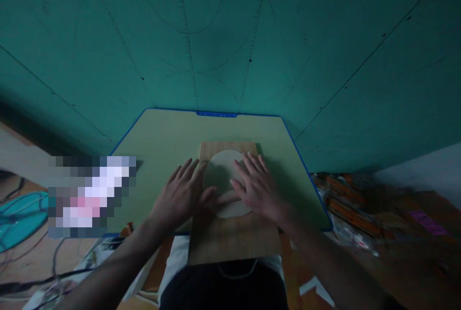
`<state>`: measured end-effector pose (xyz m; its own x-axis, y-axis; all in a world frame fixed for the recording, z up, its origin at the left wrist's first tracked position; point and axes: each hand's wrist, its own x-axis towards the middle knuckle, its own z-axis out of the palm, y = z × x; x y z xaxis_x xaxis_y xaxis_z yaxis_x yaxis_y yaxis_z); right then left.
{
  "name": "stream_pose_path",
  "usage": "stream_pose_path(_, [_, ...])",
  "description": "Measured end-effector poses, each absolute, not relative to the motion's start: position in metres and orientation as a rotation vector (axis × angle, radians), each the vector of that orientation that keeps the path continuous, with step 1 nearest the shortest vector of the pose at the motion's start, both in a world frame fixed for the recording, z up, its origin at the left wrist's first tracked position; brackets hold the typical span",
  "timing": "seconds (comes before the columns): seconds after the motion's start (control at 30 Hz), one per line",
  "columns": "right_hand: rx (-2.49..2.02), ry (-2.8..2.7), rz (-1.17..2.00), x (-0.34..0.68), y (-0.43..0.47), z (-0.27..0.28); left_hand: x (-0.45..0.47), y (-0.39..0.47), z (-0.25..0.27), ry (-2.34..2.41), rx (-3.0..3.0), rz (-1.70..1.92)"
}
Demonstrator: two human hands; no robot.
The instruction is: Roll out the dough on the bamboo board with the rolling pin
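Observation:
A thin, round, pale sheet that looks like rolled-out dough (221,170) lies flat on a wooden board (234,240). Across its near part runs a slim beige bar (228,197), perhaps a rolling pin, its ends hidden under my hands. My left hand (185,187) is at the sheet's left edge, palm down, with fingers stretched out and the thumb pointing inward over the sheet. On the right side, my right hand (257,182) lies flat with spread fingers over the sheet's edge. Neither hand's fingers are wrapped round anything.
Under the board is a pale green tabletop (162,132) with blue edging, against a green marked wall (223,36). A blurred-out object (95,194) is at the left. Plastic-wrapped packages (353,204) lie at the right. Cables (54,276) and a turquoise round item (25,218) sit lower left.

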<state>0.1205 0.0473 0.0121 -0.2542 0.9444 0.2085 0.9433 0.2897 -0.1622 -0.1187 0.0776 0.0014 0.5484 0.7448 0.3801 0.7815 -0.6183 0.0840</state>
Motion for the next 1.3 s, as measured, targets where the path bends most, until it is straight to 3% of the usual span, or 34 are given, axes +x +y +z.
stream_pose_path(0.17, [-1.754, -2.307, 0.007, 0.118, 0.082, 0.017, -0.116, 0.105, 0.008, -1.497, -2.630, -0.641])
stream_pose_path(0.57, [-1.594, -2.350, 0.000, 0.124, -0.049, 0.005, -0.130, -0.003, -0.008, -1.069, -2.689, -0.539])
stream_pose_path(1.0, [-1.915, -2.089, 0.006, 0.127, 0.112, 0.021, -0.087, 0.147, 0.031, -1.623, -2.495, -0.424])
stream_pose_path(1.3, [-1.764, -2.163, -0.026, 0.122, 0.031, 0.002, -0.110, 0.078, 0.001, -1.492, -2.553, -0.515])
